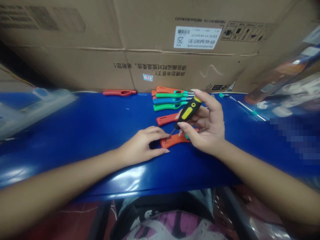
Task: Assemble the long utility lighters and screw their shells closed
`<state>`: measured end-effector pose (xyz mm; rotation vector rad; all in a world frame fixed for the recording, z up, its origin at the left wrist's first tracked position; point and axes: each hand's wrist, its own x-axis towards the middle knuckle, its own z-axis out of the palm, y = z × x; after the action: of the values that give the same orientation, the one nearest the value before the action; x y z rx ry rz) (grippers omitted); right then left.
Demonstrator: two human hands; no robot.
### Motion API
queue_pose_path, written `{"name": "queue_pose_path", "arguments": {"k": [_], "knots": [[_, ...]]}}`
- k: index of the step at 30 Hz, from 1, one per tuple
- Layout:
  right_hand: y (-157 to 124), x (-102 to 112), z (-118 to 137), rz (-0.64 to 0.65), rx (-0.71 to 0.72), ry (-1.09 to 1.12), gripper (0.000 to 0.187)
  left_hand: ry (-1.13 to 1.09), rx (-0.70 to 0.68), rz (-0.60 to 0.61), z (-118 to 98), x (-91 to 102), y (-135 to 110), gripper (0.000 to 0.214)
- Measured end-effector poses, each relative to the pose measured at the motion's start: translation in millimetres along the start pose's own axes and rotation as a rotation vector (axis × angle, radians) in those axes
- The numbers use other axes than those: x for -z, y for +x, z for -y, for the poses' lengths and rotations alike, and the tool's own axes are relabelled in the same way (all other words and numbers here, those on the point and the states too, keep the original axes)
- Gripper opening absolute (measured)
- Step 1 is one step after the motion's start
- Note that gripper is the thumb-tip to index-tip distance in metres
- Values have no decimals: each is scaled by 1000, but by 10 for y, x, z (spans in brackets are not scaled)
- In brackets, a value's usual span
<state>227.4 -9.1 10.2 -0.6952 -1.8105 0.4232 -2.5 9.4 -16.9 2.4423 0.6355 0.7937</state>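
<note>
An orange utility lighter (172, 141) lies on the blue table in front of me. My left hand (145, 143) grips its handle end between thumb and fingers. In my right hand (210, 123) is a black and yellow screwdriver (188, 112), held at a slant. Its tip meets the orange handle near a small hole by my left fingertips. Just beyond lies a red lighter (167, 119), partly hidden behind my right hand. Farther back, several orange, green and blue lighters (167, 100) sit side by side, their metal nozzles pointing right.
A separate red lighter body (119, 92) lies at the back, against a large cardboard box (150, 40) that walls off the far side. Clear plastic bags stand at left (32, 110) and right (287, 86). The blue table's (120, 186) front edge is close to me.
</note>
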Motion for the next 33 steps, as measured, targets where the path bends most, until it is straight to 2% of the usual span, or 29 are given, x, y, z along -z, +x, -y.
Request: {"name": "queue_pose_path", "arguments": {"k": [8,13,19,24,26,29,33], "knots": [[-15,0,-28,66,18,16,67,0,8,10,2,-4,-2,39],[10,13,-9,117,78,-38,64,-8,19,11,-18,1,10,36],[275,96,129,262,97,-181,58,-10,37,20,-31,-1,16,36],[522,93,284,354,148,-443,53,-30,44,54,-44,15,12,38],[542,63,317,379,153,-423,49,-28,38,52,-46,16,10,38],[504,28,306,315,178,-334,41,-24,27,39,-41,4,5,37],[443,40,233,119,298,-412,35,-21,18,18,-35,-10,0,30]]}}
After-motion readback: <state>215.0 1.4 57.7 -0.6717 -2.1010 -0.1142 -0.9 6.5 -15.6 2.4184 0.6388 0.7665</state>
